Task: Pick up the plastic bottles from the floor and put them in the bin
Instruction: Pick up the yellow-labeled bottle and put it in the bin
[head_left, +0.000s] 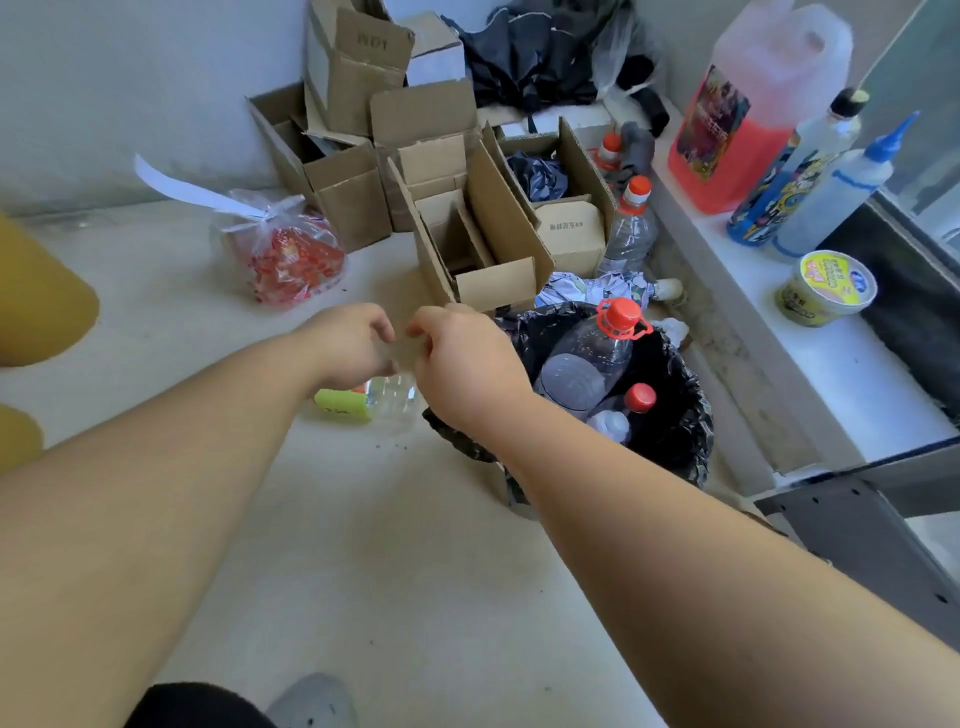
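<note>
Pale floor (363, 519), cluttered corner, boxes (467, 218) behind. Left hand (353, 343) and right hand (462, 358) hover close together, fingers curled, holding nothing; clear bottle (371, 400) lies just beneath them, likely next pickup. Bin (670, 436), right of the hands, already holds bottles.

Bin (675, 447) sits right of centre on floor (363, 545), w/ two bottles inside: big bottle (592, 358) far side, small bottle (623, 410) near side. Another bottle (371, 400) lies on floor just left of bin, partly under the hands. Boxes (415, 176) stacked far of bin, against wall. Bag (285, 249) on floor left of boxes. Upright bottle (626, 228) betw. boxes & ledge (841, 364) at right; jug (748, 109) & tub (826, 288) on ledge.
</note>
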